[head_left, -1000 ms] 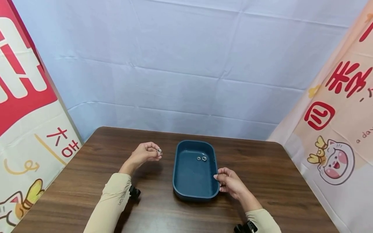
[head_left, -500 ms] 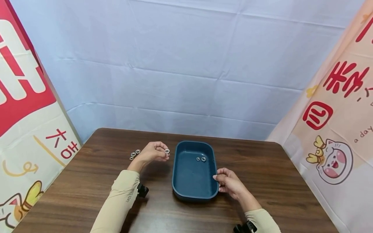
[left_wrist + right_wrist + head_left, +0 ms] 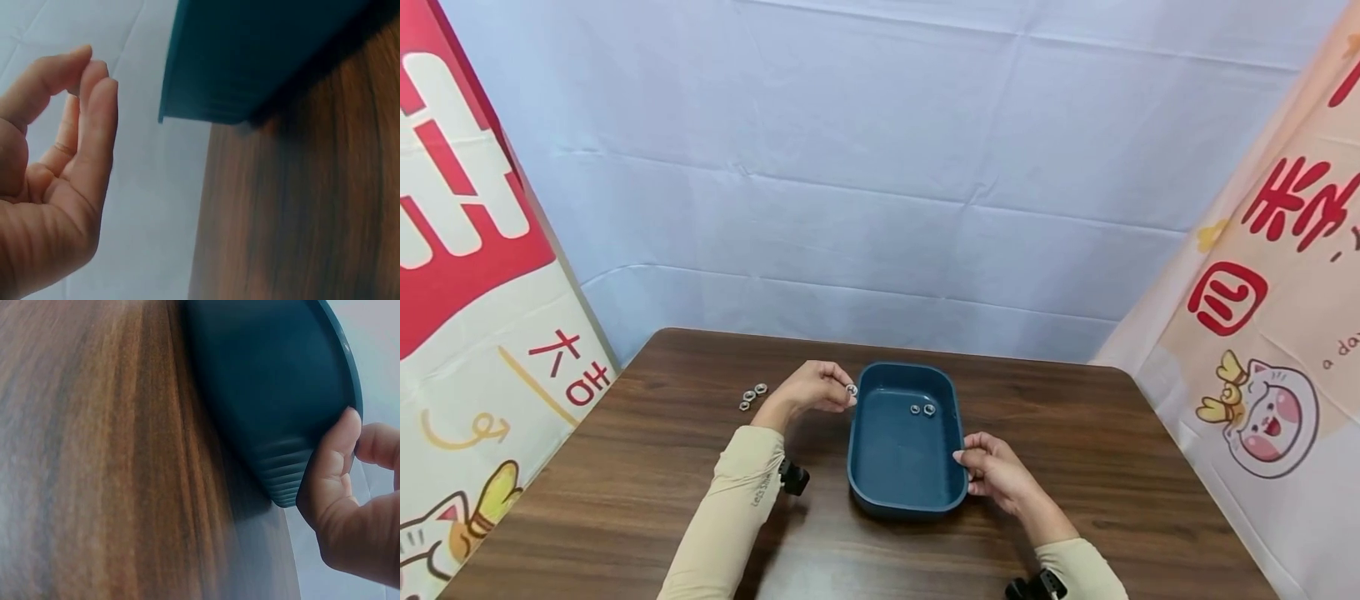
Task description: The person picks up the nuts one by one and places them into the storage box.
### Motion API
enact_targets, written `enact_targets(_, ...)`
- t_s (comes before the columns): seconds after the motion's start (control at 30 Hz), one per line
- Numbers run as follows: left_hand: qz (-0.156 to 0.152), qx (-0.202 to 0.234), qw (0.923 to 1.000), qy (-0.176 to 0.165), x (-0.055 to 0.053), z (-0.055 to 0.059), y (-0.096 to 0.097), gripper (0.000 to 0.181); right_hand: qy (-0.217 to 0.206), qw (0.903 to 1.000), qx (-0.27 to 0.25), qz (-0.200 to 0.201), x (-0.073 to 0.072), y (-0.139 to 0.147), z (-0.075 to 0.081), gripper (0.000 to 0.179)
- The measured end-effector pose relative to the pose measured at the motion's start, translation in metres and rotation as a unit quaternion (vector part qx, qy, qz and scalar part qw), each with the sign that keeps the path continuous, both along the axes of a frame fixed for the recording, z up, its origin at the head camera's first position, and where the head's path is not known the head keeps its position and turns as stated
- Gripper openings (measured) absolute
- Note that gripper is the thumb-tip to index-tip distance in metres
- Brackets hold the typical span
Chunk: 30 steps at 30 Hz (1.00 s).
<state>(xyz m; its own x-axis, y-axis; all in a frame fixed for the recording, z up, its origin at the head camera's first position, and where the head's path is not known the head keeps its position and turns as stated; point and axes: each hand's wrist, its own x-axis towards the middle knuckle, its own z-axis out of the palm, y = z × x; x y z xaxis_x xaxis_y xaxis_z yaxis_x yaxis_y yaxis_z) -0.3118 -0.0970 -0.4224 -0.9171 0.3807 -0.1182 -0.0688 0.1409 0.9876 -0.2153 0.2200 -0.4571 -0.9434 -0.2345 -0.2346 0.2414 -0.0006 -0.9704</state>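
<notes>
With 12 o'clock at the far edge of the table (image 3: 632,492) in the head view, the left hand (image 3: 811,388) pinches a nut (image 3: 852,390) between narrowed fingertips, just beside the box (image 3: 906,458) at its 10 o'clock rim; whether it touches the rim I cannot tell. From those fingers the middle of the box lies toward 4 o'clock, its long axis running nearly 12 to 6 and its open top facing up. The nut is too stubby to show a long axis; its hole seems turned toward the camera. The left hand is the one nearer the nut, while the right hand (image 3: 997,477) grips the box rim at 4 o'clock. Two nuts (image 3: 929,410) lie inside, toward 1 o'clock, and three loose nuts (image 3: 749,396) sit at the left hand's 9 o'clock.
</notes>
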Motion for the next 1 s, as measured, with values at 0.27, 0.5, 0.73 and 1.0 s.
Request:
enact_targets(0.27,0.023,0.006,0.9996,-0.012,-0.001,0.008,0.009,0.016,-0.002,1.0000,0.000,-0.001,-0.002,0.000,-0.003,0.027)
enact_targets(0.5,0.018,0.027,0.9992,-0.025,-0.002,0.012,0.019,0.017,-0.006,1.0000,-0.002,-0.004,-0.003,0.001,-0.005,0.027)
enact_targets(0.73,0.019,0.032,0.9987,-0.034,-0.004,0.014,0.029,0.021,-0.004,1.0000,-0.003,-0.002,-0.003,0.002,-0.005,0.026)
enact_targets(1.0,0.034,0.035,0.9975,-0.050,-0.006,0.020,0.040,0.021,-0.001,1.0000,-0.005,0.002,-0.001,0.002,-0.002,0.025)
